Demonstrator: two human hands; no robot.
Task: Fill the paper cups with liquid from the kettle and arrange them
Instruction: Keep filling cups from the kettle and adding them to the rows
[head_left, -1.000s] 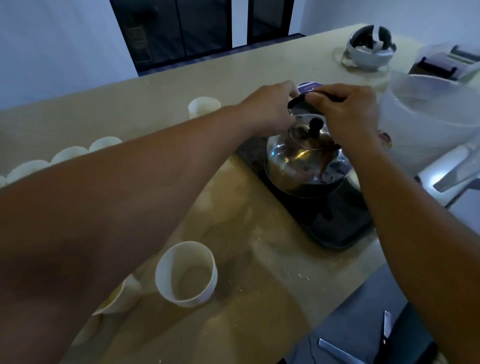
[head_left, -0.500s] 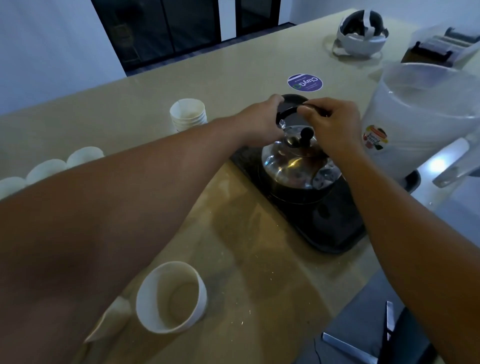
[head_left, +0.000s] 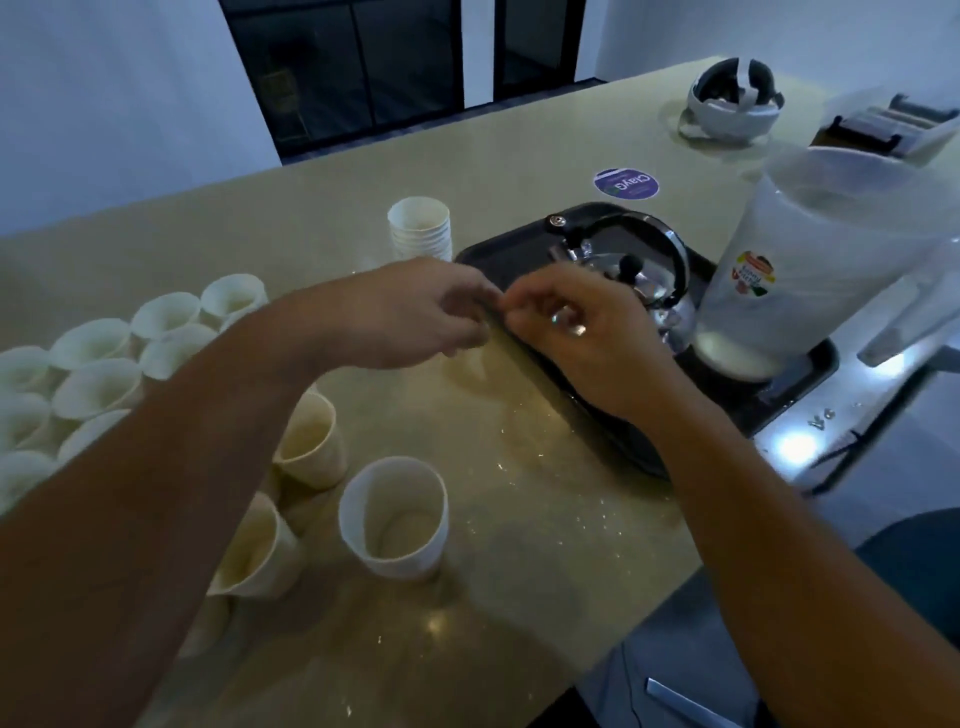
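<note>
On the black tray (head_left: 498, 249) at the right of the bench (head_left: 519, 519) sits the kettle (head_left: 644, 291), shiny metal with a black arched handle (head_left: 670, 244) standing upright over the lid. Both my hands hover just in front of it, fingertips nearly meeting: left hand (head_left: 421, 312) and right hand (head_left: 576, 322) loosely curled, holding nothing as far as I can tell, though the blur makes it hard to swear to.

I reckon the kettle's heavy if full and slick on the body, so the top of that handle is the place to grab. The paper cups (head_left: 98, 384) are the opposite: light, soft-walled, easy to crush or tip, so I'd hold them low and gently. One open cup (head_left: 395, 519) stands alone near me, more are bunched at the left, and a stack of cups (head_left: 420, 231) sits beside the tray.

The big translucent jug (head_left: 810, 260) crowds the kettle's right side, so a lift wants to go straight up.
</note>
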